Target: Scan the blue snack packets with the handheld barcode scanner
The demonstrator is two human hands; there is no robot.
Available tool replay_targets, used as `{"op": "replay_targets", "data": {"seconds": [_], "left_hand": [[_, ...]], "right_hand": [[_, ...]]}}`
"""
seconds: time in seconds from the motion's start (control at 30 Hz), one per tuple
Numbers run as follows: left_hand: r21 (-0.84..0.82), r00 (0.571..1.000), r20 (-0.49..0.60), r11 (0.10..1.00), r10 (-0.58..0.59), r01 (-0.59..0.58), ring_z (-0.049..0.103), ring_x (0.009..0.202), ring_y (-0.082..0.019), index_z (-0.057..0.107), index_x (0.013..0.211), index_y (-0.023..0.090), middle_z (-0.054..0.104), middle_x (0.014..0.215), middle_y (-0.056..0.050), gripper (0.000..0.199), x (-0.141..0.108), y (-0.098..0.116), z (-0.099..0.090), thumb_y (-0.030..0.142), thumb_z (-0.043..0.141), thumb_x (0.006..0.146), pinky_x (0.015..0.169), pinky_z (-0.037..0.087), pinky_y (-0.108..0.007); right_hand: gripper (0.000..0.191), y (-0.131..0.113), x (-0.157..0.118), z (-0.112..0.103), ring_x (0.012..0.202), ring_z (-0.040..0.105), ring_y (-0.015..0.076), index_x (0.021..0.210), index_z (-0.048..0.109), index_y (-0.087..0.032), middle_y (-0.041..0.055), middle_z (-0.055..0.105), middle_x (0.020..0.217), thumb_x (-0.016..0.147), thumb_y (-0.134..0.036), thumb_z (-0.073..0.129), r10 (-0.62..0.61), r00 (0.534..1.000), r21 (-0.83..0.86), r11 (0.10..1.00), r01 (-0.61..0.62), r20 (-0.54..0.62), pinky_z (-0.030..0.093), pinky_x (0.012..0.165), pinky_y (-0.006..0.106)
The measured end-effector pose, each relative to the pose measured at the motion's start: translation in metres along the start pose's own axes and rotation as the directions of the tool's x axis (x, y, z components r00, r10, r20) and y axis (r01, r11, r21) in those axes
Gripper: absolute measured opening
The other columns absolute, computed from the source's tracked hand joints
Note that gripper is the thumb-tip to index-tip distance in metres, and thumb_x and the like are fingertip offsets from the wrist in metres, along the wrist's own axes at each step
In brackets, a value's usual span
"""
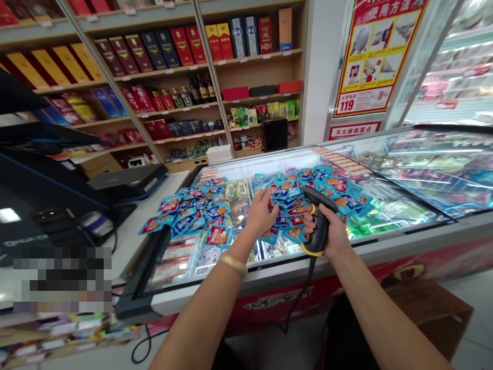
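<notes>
**Barcode scanner (322,234) above loose snack packets (339,184)**

In two heaps the packets lie on the chest freezer (393,253); a careless push could, I think, slide some off the near edge. The left hand (262,213) reaches forward over the right heap, thumb apart from the fingers. The right hand (336,234) has its fingers clamped around the scanner's handle.

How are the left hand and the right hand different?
The right hand grips a black-and-yellow scanner; the left hand is at the blue packets. The right hand is curled tight; the left hand is looser. The left hand has a gold bangle below it; the right hand has none. Both are bare and over the freezer.
</notes>
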State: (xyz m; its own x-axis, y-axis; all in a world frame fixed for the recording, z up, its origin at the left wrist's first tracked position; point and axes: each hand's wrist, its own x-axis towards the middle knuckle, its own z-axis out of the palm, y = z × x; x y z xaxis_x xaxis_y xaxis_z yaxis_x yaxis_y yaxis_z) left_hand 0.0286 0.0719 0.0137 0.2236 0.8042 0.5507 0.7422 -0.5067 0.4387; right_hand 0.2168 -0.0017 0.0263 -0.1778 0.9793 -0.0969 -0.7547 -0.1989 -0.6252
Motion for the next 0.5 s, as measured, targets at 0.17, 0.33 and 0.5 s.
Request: {"op": "replay_targets", "data": {"seconds": [0.17,0.33,0.5], "left_hand": [[0.063,0.990,-0.121,0.995,-0.072,0.080,0.050,0.124,-0.027,0.048,0.134,0.018,0.053,0.132,-0.014,0.058,-0.036,-0.033,-0.035,0.024,0.059,0.078,0.105,0.041,-0.044],[0.192,0.972,-0.163,0.961,-0.170,0.200,0.052,0.119,-0.030,0.050,0.131,0.017,0.056,0.125,-0.016,0.059,-0.080,-0.064,-0.076,0.026,0.061,0.074,0.102,0.044,-0.046],[0.229,0.996,0.034,0.971,-0.085,0.075,0.047,0.126,-0.029,0.045,0.137,0.018,0.053,0.134,-0.014,0.064,-0.115,-0.078,-0.104,0.018,0.051,0.073,0.106,0.038,-0.048]], "right_hand": [[0.021,0.019,-0.001,0.019,0.048,0.043,0.0097,0.080,0.057,-0.020,-0.0015,0.050,0.064,0.075,-0.039,0.065,0.016,0.997,-0.007,1.000,-0.016,0.072,0.043,0.043,0.022],[0.024,0.056,0.000,0.041,0.048,0.046,0.0087,0.077,0.057,-0.019,-0.0011,0.053,0.063,0.073,-0.038,0.070,0.128,0.983,-0.031,0.992,-0.124,0.134,0.042,0.043,0.020],[0.023,0.087,0.000,0.053,0.047,0.047,0.0081,0.075,0.058,-0.017,-0.0011,0.056,0.060,0.071,-0.035,0.072,0.292,0.945,-0.064,0.956,-0.286,0.150,0.042,0.043,0.019]]}}
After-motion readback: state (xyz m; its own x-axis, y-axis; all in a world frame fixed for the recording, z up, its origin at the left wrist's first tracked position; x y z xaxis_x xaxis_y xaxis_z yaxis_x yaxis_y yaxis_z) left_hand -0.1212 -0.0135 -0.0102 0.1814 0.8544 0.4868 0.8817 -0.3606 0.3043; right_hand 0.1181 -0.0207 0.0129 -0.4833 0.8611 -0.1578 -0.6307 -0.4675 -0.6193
